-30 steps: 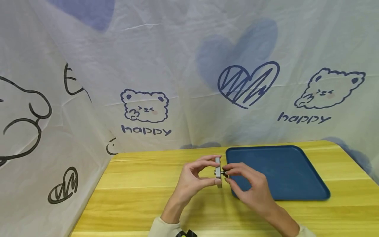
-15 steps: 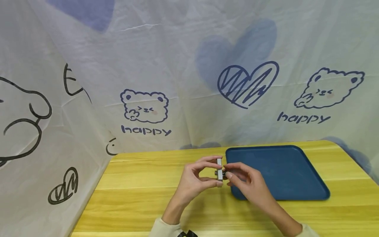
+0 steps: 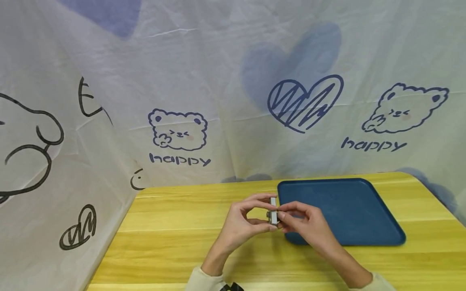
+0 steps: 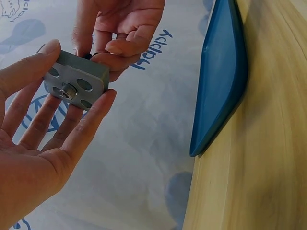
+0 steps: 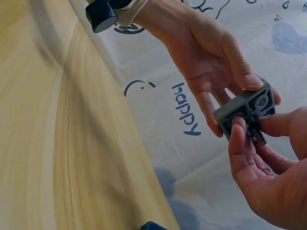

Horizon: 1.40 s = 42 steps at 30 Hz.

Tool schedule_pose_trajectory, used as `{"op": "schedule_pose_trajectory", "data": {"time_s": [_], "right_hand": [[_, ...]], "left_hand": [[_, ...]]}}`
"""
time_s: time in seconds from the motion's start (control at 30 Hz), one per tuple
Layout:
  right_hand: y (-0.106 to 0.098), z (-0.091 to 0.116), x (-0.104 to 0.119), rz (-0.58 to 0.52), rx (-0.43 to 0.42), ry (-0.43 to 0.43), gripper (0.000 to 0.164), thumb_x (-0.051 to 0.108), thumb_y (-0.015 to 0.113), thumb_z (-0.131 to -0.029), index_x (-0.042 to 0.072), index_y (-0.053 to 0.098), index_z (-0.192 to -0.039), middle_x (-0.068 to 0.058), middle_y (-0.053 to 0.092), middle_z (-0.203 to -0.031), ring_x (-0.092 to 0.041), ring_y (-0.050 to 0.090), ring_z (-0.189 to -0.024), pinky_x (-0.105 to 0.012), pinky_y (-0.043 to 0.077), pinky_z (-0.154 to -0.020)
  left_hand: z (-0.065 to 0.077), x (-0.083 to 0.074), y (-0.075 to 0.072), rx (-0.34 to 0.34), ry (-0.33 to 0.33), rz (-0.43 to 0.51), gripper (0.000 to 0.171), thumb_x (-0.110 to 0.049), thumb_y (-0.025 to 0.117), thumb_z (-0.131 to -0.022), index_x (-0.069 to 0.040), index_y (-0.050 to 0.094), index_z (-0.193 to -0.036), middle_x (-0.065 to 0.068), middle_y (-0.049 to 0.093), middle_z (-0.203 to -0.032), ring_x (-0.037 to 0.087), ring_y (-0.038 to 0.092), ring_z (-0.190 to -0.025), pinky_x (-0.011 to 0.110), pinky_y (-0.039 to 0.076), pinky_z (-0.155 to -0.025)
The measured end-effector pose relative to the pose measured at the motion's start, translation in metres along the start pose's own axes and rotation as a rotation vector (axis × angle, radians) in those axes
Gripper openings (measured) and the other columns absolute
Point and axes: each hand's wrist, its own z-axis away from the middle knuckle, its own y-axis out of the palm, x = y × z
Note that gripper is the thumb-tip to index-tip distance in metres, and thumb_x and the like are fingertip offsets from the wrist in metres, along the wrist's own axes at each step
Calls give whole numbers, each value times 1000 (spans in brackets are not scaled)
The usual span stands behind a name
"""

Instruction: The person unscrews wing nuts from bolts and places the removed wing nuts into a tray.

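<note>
My left hand [image 3: 238, 222] grips a grey square block [image 3: 273, 211] by its edges, thumb on one side and fingers on the other. It is held up above the table. In the left wrist view, the block's flat face [image 4: 99, 89] has round holes, and a bolt-like stud [image 4: 68, 91] stands out at its middle. The other face [image 5: 247, 103] shows recesses in the right wrist view. There my right hand [image 5: 271, 187] pinches a small dark metal part [image 5: 259, 135] at the block's middle; the fingers partly hide it, so its exact kind cannot be told.
A blue tray [image 3: 349, 214] lies on the wooden table [image 3: 164, 238], to the right of and behind the hands. A white cloth [image 3: 225, 81] with printed bears and hearts hangs behind the table and along its left side.
The right fingers have closed in against the block, and the dark part that stood out from it is now mostly hidden. The block and left hand have shifted slightly right.
</note>
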Motion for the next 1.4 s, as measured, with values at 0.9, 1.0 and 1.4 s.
{"op": "schedule_pose_trajectory", "data": {"time_s": [0.9,1.0,1.4], "right_hand": [[13,5,-4,527,-209,-697,30,-10,82,-80,15,78,-98,-1,74,-103,-14,72,-92,-21,61,-75],[11,4,-5,554,-209,-778,25,-6,83,-82,13,79,-97,-3,75,-103,-18,73,-94,-17,58,-82],[11,0,-12,562,-223,-1006,8,14,76,-95,8,78,-100,-13,74,-107,-27,74,-95,-18,57,-89]], "left_hand": [[0,0,-5,-73,26,-3,39,4,85,-80,2,74,-117,13,64,-138,26,53,-137,43,39,-117],[0,1,-6,-71,30,18,39,3,85,-81,3,73,-118,14,64,-139,28,52,-137,43,40,-117],[1,-1,-5,-75,29,57,39,0,86,-81,2,73,-118,13,63,-139,29,52,-137,44,41,-116]]}}
